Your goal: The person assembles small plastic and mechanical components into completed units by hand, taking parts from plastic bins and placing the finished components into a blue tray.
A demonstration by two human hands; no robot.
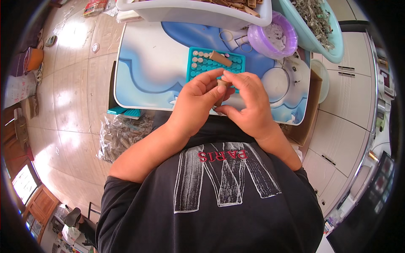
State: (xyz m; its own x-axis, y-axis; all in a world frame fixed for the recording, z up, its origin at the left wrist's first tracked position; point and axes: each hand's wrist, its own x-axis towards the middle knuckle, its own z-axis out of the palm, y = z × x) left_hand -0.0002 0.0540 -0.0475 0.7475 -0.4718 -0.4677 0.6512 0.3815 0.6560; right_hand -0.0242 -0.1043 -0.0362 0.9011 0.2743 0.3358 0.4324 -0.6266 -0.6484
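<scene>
In front of my chest, both hands meet over the near edge of a teal tray (190, 63) with rows of round holes. My left hand (192, 101) is closed round a small brown tube (222, 84), its upper end showing between the fingers. The fingertips of my right hand (253, 103) pinch at the top of that tube, with the thumb lower down beside it. My fingers cover much of the tube. A light brown tube (220, 58) lies aslant across the tray. Several small pale round pieces (195, 59) sit in holes at its left side.
A white tub (198, 14) of brown pieces stands at the table's far edge. To its right are a purple bowl (272, 46) with white scraps and a pale teal basin (337, 46) of greyish pieces. Scissors (244, 41) lie near the bowl. A clear plastic bag (124, 137) rests left, below the table.
</scene>
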